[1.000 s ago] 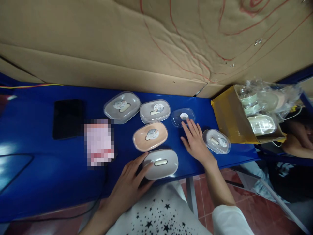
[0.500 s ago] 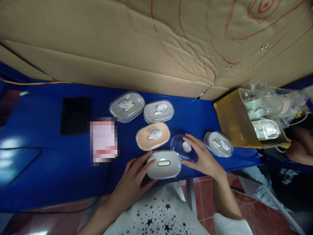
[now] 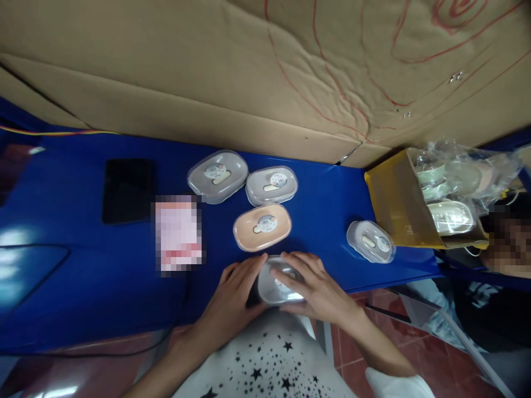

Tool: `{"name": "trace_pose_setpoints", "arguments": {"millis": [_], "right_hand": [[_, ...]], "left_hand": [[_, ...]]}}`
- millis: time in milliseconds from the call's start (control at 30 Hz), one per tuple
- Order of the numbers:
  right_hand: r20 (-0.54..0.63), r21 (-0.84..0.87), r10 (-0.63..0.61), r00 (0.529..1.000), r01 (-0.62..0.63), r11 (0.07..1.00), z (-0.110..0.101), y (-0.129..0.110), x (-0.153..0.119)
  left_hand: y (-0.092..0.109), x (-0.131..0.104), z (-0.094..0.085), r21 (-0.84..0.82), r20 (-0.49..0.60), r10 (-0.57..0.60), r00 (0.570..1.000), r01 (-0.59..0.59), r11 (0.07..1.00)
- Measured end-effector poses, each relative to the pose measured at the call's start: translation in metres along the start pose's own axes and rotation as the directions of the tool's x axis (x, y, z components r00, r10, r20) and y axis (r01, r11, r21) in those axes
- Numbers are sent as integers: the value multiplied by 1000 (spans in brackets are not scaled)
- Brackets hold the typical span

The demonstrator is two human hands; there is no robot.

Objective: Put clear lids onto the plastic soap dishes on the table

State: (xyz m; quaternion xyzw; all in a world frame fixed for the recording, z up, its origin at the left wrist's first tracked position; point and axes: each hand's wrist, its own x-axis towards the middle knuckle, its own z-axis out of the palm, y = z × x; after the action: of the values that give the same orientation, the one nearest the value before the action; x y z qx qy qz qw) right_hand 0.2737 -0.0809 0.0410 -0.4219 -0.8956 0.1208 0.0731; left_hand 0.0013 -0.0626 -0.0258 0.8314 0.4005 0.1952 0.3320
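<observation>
A grey oval case (image 3: 271, 290) lies at the near edge of the blue table (image 3: 83, 287). A clear plastic lid (image 3: 282, 273) with a round sticker rests on top of it. My right hand (image 3: 311, 287) presses down on the lid, fingers spread over it. At the case's left end, my left hand (image 3: 232, 301) grips the side. Just beyond lies a peach oval case (image 3: 262, 226) with a clear lid.
Two grey lidded cases (image 3: 218, 176) (image 3: 271, 186) sit further back, and another small case (image 3: 370, 241) to the right. A yellow box (image 3: 398, 204) of bagged cases stands at the right end. A black phone (image 3: 128, 189) and a pink card (image 3: 178, 235) lie left. Cardboard (image 3: 249, 72) walls the back.
My right hand dragged the clear lid from the table's back toward me and set it on the grey case. My left hand stayed at the case's left end.
</observation>
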Motion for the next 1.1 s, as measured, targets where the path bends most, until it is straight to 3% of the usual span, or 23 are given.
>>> {"name": "trace_pose_setpoints", "arguments": {"millis": [233,467,600,733,800,900,1000,1100], "right_hand": [[-194,-31,-44,980,39,999,20,5,-11],[-97,12,-20,995,21,1000,13,6,-6],[-148,-45,-32,989,26,999,20,7,-5],[-282,-99,-85,956,60,993,35,7,-14],[-338,-126,-45,940,2,992,41,10,-21],[-388,-167,104,916,-181,969,43,20,-29],[-427,-211,255,867,-370,905,37,38,-29],[-428,-224,336,839,-458,860,30,58,-20]], "left_hand": [[2,0,0,8,2,9,1000,-9,1000],[-4,1,-1,-7,-4,25,1000,-25,1000],[-5,1,-3,-17,0,24,1000,-24,1000],[0,1,-5,-11,-5,60,998,-60,998],[5,1,-9,-2,-55,111,992,-111,994],[12,1,-18,27,-174,156,972,-154,988],[14,5,-31,93,-290,170,942,-149,985],[10,15,-42,170,-366,186,912,-131,977]]}}
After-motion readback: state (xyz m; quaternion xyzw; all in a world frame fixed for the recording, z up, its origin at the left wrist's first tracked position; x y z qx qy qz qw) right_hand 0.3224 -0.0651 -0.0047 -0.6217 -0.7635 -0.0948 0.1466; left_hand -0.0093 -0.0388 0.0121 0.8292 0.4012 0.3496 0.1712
